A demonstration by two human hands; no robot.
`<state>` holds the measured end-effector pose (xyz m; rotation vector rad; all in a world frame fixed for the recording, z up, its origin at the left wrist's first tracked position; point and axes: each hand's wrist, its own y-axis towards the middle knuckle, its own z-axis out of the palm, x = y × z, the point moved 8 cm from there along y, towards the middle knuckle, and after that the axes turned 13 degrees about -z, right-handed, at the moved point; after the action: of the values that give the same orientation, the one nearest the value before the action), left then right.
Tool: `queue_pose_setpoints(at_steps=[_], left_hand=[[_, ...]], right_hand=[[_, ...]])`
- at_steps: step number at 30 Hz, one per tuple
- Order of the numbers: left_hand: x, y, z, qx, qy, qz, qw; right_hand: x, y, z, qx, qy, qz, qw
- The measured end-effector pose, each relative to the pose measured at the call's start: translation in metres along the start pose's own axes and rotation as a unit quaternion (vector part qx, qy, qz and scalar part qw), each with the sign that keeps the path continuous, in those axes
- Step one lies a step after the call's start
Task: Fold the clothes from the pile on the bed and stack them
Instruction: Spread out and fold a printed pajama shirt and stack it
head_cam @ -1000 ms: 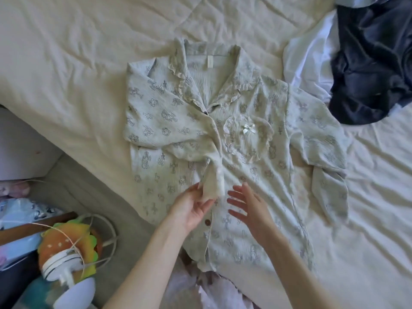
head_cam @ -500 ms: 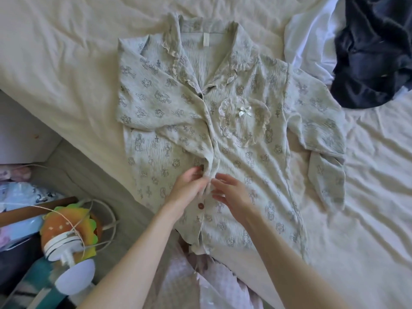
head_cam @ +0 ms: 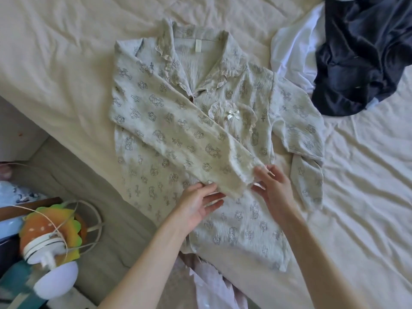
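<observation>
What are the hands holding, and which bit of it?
Both hands, left hand and right hand, touch the pajama shirt at its sleeve cuff; a firm grip cannot be told.

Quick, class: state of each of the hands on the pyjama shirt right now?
Left hand: open, fingers straight at the cuff of the sleeve folded across the pyjama shirt.
Right hand: open, fingertips touching the cuff end.

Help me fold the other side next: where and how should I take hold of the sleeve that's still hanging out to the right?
Probably at the cuff, its free lower end. The right sleeve bends at the elbow and hangs down beside the shirt, so the cuff lies loose on the bed. Come in with the right hand from its open outer side, pinch the edge, and lift it across.
</observation>
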<state>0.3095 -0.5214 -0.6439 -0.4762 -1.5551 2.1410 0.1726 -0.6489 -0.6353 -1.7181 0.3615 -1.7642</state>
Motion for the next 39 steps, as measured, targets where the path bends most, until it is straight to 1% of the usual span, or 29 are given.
queue_pose_setpoints(at_steps=[2,4,6,7,8,9,10,12,14,16,17,18,19,20,22,24,27,28,30,31,32,34,35,37,39], left_hand=[[0.008,0.005,0.026,0.044,0.028,-0.022,0.998],[0.019,0.012,0.041,0.052,0.095,-0.046,0.993],[0.026,0.018,0.038,0.000,0.219,-0.049,0.974],[0.024,0.019,0.032,-0.040,0.295,-0.028,0.954],[0.018,0.019,0.025,-0.082,0.361,0.005,0.929],[0.008,0.018,0.019,-0.116,0.402,0.048,0.907],[-0.003,0.014,0.012,-0.144,0.417,0.089,0.893],[-0.031,0.003,-0.005,-0.200,0.413,0.163,0.873],[-0.058,-0.008,-0.025,-0.257,0.393,0.216,0.856],[-0.085,-0.017,-0.045,-0.299,0.366,0.248,0.846],[-0.100,-0.021,-0.056,-0.321,0.350,0.261,0.841],[-0.115,-0.026,-0.067,-0.341,0.333,0.273,0.836],[-0.132,-0.030,-0.080,-0.361,0.317,0.284,0.830],[-0.149,-0.034,-0.091,-0.380,0.304,0.293,0.823],[-0.180,-0.039,-0.112,-0.410,0.280,0.301,0.814],[-0.203,-0.039,-0.133,-0.427,0.244,0.293,0.820],[-0.226,-0.036,-0.154,-0.435,0.205,0.283,0.830],[-0.233,-0.034,-0.156,-0.429,0.207,0.284,0.832],[-0.246,-0.029,-0.157,-0.405,0.215,0.282,0.842],[-0.251,-0.027,-0.158,-0.394,0.209,0.274,0.852],[-0.257,-0.023,-0.163,-0.378,0.186,0.261,0.869],[-0.266,-0.011,-0.170,-0.321,0.124,0.233,0.910],[-0.269,-0.006,-0.170,-0.291,0.116,0.221,0.924],[-0.272,0.000,-0.163,-0.240,0.168,0.205,0.934],[-0.270,0.004,-0.158,-0.199,0.231,0.204,0.930]], right_hand=[[0.019,0.007,-0.011,-0.025,-0.002,-0.053,0.998],[0.034,0.014,-0.026,-0.082,-0.092,-0.109,0.986],[0.034,0.022,-0.041,-0.145,-0.207,-0.120,0.960],[0.031,0.026,-0.045,-0.159,-0.249,-0.106,0.950],[0.027,0.030,-0.048,-0.163,-0.281,-0.088,0.942],[0.024,0.033,-0.048,-0.157,-0.308,-0.071,0.936],[0.022,0.037,-0.046,-0.145,-0.327,-0.058,0.932],[0.016,0.040,-0.039,-0.131,-0.315,-0.015,0.940],[0.003,0.039,-0.030,-0.120,-0.303,0.038,0.944],[-0.009,0.036,-0.021,-0.108,-0.297,0.077,0.946],[-0.018,0.036,-0.015,-0.110,-0.264,0.099,0.953],[-0.026,0.035,-0.010,-0.120,-0.224,0.117,0.960],[-0.030,0.035,-0.007,-0.141,-0.209,0.124,0.960],[-0.030,0.036,-0.008,-0.164,-0.224,0.120,0.953],[-0.020,0.036,-0.011,-0.197,-0.319,0.097,0.922],[-0.008,0.034,-0.011,-0.219,-0.396,0.084,0.888],[0.012,0.028,-0.005,-0.231,-0.488,0.091,0.837],[0.019,0.028,0.002,-0.223,-0.525,0.084,0.817],[0.037,0.038,0.034,-0.185,-0.585,0.025,0.789],[0.045,0.045,0.054,-0.162,-0.594,-0.016,0.788],[0.053,0.057,0.081,-0.135,-0.592,-0.057,0.793],[0.066,0.084,0.142,-0.069,-0.572,-0.132,0.807],[0.073,0.097,0.174,-0.029,-0.559,-0.165,0.812],[0.086,0.125,0.241,0.049,-0.533,-0.215,0.817],[0.097,0.149,0.301,0.097,-0.516,-0.241,0.816]])
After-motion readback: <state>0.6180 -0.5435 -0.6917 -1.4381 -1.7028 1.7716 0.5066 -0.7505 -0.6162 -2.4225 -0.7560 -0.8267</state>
